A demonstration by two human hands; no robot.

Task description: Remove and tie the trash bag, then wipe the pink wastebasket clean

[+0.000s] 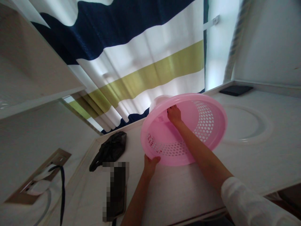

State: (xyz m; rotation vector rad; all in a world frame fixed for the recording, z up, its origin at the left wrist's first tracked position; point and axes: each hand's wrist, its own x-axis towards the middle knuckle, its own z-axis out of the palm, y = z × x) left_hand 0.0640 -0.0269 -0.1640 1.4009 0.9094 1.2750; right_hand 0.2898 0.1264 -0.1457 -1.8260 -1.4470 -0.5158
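A pink plastic colander basket point(176, 133) with bands of holes in its wall is tilted up on the white tabletop, its open side toward me. My left hand point(150, 165) grips the lower left rim, thumb over the edge. My right hand point(174, 115) reaches inside the basket with its fingers curled in near the upper inner wall. A small dark spot shows at those fingertips; what they hold, if anything, I cannot make out. Part of a white rounded object point(159, 101) shows behind the basket.
Left of the basket lie a black plastic bag point(111, 147) and a blurred dark rectangular object point(117, 191). A wall socket point(39, 179) with plugs and cables is at far left. On the right are a translucent round lid-like piece point(258, 125) and a flat black item point(236, 90). A striped curtain point(145, 47) hangs behind.
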